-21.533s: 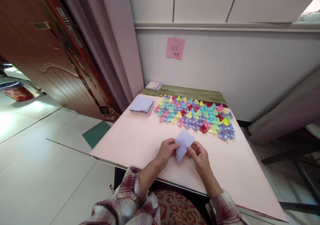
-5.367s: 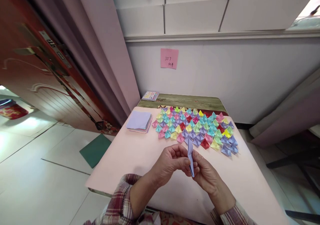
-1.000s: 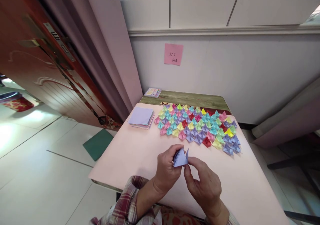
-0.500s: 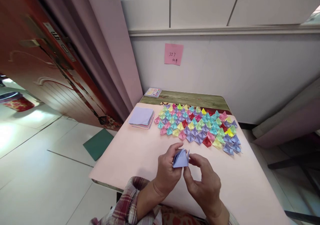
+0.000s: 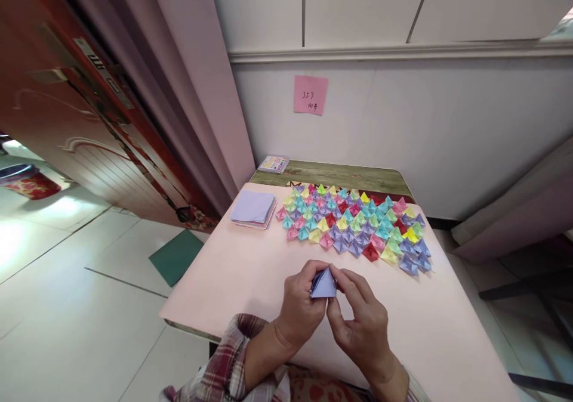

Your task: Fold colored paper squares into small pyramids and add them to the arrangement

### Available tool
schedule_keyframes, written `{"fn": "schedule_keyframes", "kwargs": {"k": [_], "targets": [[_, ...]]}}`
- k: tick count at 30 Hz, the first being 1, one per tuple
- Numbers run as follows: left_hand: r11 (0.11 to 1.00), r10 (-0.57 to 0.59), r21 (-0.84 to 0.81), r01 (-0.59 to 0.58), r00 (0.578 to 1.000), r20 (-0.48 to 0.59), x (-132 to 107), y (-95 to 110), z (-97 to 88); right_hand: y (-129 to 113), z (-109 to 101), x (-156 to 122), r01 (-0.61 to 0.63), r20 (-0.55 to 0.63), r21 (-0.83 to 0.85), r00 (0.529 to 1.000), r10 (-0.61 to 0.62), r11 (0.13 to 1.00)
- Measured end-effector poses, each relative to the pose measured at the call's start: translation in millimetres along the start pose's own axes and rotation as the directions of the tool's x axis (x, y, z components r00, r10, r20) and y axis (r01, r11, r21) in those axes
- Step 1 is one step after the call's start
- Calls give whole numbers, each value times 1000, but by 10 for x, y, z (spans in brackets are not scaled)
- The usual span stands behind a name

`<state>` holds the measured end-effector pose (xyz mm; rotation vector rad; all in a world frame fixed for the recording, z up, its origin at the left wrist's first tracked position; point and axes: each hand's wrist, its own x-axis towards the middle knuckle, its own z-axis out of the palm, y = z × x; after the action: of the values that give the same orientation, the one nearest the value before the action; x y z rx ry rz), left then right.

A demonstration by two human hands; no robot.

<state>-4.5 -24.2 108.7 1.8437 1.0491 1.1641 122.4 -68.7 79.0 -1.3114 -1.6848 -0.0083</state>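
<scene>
Between my hands, above the near part of the table, is a small folded piece of lavender origami paper (image 5: 324, 285), triangular with layered edges on its left. My left hand (image 5: 301, 297) is closed on its left side, fingers behind and thumb near the top. At its right side my right hand (image 5: 360, 315) pinches the paper, index finger at the peak and thumb at the lower corner. Beyond them, many finished folded paper pieces (image 5: 342, 224) in purple, teal, pink, yellow, green and red lie in rows.
A stack of square paper sheets (image 5: 253, 207) lies at the table's left. A small printed packet (image 5: 274, 163) sits at the back left corner. The pale pink table cover (image 5: 215, 277) reaches the near edge. A pink note (image 5: 310, 95) is on the wall, and a green sheet (image 5: 176, 257) is on the floor.
My right fingers have closed in against the paper. Its right flap, which stood apart, is now pressed in, and the piece looks like one triangle. My left hand has barely moved.
</scene>
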Motion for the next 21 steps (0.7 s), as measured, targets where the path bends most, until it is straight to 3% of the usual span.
{"fn": "schedule_keyframes", "kwargs": {"k": [4,8,11,15,18,21], "targets": [[998,60,16,-60,998,4,20,-10,-18,10,-12,19,-8,0,-55,1000,8,998],[975,203,96,-201,979,-20,37,-82,-29,8,-11,24,7,-65,-106,998,-14,994],[911,355,224,-345,935,-4,27,-147,-34,3,-3,20,17,-112,-87,993,-27,996],[749,528,397,-530,840,125,12,-201,-49,9,-9,6,24,-152,-45,988,-30,999],[707,532,430,-562,823,201,21,-210,-57,16,-34,7,-12,-159,11,987,14,1000],[790,455,342,-508,861,228,36,-196,-50,16,-57,24,-92,-165,100,980,108,991]]}}
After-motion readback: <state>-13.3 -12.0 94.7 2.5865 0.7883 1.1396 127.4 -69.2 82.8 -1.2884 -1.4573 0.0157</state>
